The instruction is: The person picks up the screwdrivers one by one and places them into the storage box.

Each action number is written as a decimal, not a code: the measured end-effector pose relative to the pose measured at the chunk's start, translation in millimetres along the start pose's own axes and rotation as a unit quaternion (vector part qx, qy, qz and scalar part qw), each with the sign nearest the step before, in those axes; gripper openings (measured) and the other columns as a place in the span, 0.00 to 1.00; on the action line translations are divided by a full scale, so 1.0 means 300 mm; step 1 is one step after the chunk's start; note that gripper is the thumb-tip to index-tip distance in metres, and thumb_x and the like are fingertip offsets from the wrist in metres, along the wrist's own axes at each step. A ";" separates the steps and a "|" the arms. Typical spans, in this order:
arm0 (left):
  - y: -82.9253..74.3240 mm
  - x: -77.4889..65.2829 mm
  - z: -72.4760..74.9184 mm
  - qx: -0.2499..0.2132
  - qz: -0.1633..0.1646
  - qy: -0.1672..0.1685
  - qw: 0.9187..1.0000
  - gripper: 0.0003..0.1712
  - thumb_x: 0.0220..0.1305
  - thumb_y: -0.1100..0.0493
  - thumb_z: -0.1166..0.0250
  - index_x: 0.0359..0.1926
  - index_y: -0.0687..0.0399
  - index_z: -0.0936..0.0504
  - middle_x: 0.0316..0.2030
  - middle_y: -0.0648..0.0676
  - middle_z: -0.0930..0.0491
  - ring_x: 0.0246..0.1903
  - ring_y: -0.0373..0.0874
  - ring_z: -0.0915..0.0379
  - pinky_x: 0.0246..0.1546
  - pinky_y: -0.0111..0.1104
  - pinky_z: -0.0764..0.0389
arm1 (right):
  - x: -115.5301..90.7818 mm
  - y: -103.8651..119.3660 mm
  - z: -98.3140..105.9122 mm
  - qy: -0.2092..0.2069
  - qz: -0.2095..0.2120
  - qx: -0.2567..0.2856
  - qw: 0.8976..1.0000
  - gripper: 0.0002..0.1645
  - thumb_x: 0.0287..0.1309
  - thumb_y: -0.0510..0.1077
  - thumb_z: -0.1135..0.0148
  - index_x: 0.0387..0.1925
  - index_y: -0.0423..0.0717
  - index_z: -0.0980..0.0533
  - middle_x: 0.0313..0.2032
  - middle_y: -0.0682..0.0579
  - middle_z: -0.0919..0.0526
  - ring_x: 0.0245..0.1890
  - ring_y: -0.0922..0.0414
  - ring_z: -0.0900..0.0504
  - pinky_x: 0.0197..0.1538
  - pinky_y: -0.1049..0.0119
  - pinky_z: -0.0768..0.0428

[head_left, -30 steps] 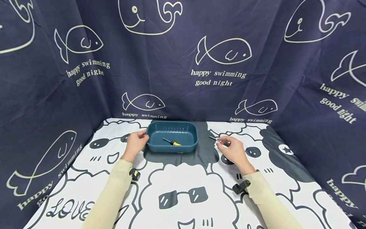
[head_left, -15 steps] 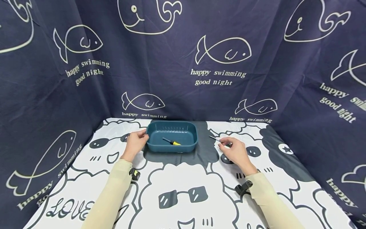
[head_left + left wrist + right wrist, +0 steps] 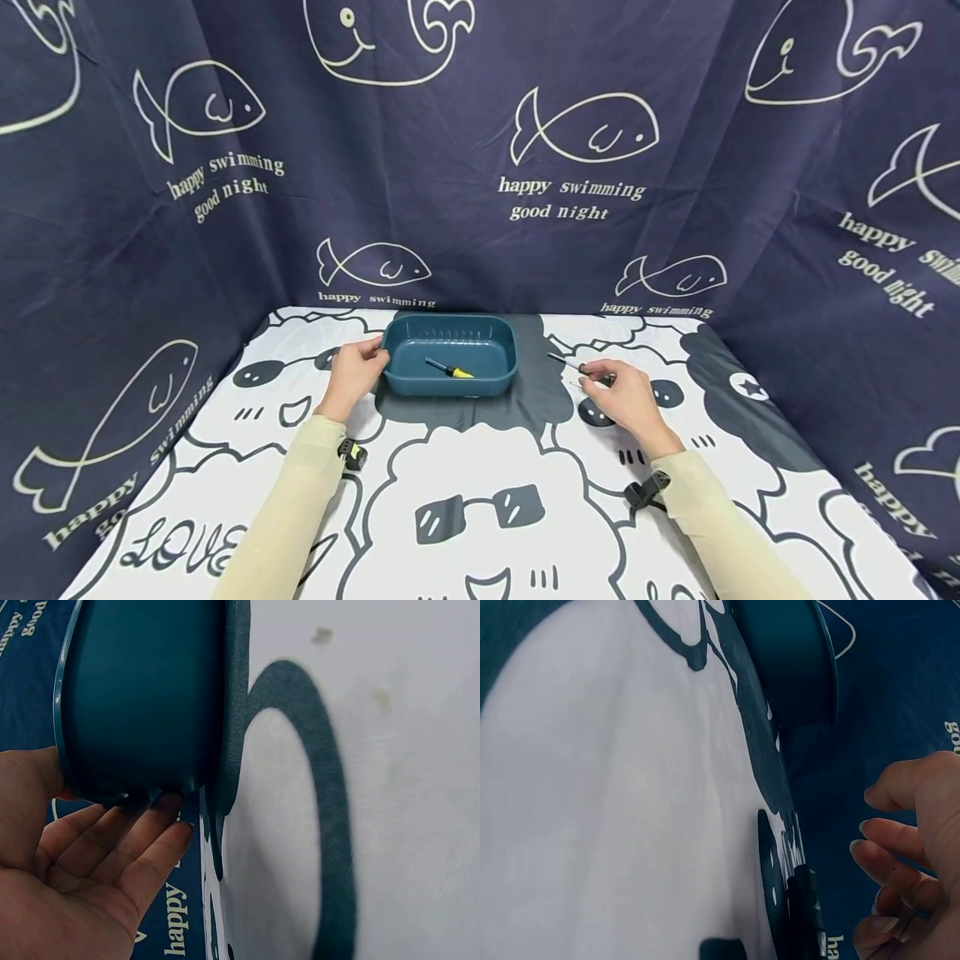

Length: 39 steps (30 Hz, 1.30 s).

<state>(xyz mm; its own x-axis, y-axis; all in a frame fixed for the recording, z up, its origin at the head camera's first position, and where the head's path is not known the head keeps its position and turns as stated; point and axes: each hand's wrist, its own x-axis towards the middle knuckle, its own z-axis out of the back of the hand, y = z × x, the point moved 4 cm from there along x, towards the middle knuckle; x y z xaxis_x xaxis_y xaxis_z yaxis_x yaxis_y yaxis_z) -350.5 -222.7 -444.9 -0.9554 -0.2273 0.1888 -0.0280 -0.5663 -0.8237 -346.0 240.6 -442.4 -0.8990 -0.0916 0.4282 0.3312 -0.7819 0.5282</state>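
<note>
Basin (image 3: 450,354) blocks the table (image 3: 480,467) at 12 o'clock; curtain (image 3: 480,167) walls 9, 12, 3 o'clock; 6 o'clock open.

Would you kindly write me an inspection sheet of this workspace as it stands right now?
Surface: table under a black-and-white cartoon cloth.
Job's things: teal basin at the back middle, with a yellow-handled screwdriver inside; a dark-handled screwdriver lies on the cloth to its right.
Clutter: nothing seen.
Hands: left hand holds the basin's left end, fingers under its rim; right hand sits at the dark-handled screwdriver, fingers curled beside the handle, grip not clear.
Cables: nothing seen; small black wrist cameras only.
Surroundings: navy fish-print curtain on three sides.
</note>
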 end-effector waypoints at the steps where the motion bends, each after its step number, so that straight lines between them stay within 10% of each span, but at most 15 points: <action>1: 0.001 0.001 0.000 0.000 0.001 0.000 1.000 0.27 0.67 0.56 0.40 0.66 0.58 0.20 0.47 0.59 0.11 0.48 0.51 0.15 0.52 0.46 0.19 | 0.000 -0.002 0.001 0.001 -0.001 -0.001 1.000 0.15 0.58 0.47 0.30 0.46 0.49 0.12 0.33 0.54 0.12 0.32 0.53 0.21 0.39 0.58 0.26; 39: -0.010 -0.008 0.003 -0.001 0.001 -0.003 1.000 0.26 0.68 0.56 0.40 0.65 0.56 0.18 0.46 0.59 0.11 0.47 0.50 0.16 0.52 0.45 0.19 | -0.052 -0.116 0.062 0.014 -0.022 -0.025 0.999 0.13 0.58 0.48 0.28 0.44 0.50 0.12 0.34 0.54 0.12 0.23 0.61 0.24 0.30 0.64 0.28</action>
<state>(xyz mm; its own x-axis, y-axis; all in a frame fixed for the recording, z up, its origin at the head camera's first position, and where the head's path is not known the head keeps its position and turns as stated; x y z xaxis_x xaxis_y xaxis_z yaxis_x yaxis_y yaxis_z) -348.0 -221.3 -442.4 -0.9538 -0.2322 0.1908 -0.0274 -0.5651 -0.8246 -338.2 280.7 -454.0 -0.9204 -0.0722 0.3843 0.2765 -0.8150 0.5092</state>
